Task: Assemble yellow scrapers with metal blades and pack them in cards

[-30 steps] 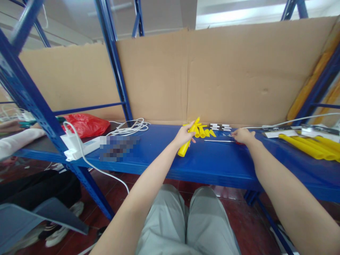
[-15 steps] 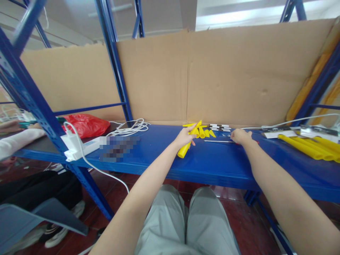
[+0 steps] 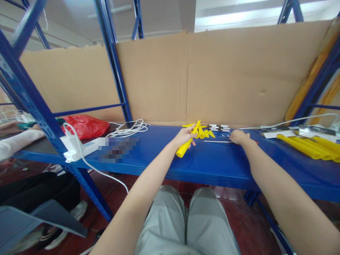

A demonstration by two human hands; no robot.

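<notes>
My left hand is closed around a yellow tube, wide and open at the near end and tapering to a point at the far end. Several yellow cones and cut yellow pieces lie just behind it on the blue shelf. My right hand is down on the shelf with its fingers drawn together beside small whitish bits. What those fingers hold, if anything, is hidden. A thin metal rod runs under that hand, and a bit of red shows on the other side.
Marker pens lie against the cardboard panel. More yellow tubes rest at the right. To the left are a white power strip, coiled white cable and a red plastic bag. Another person's sleeve shows at far left.
The yellow tube in my left hand has turned and shifted slightly, its near end moving a little left. My right hand stays in nearly the same place.
</notes>
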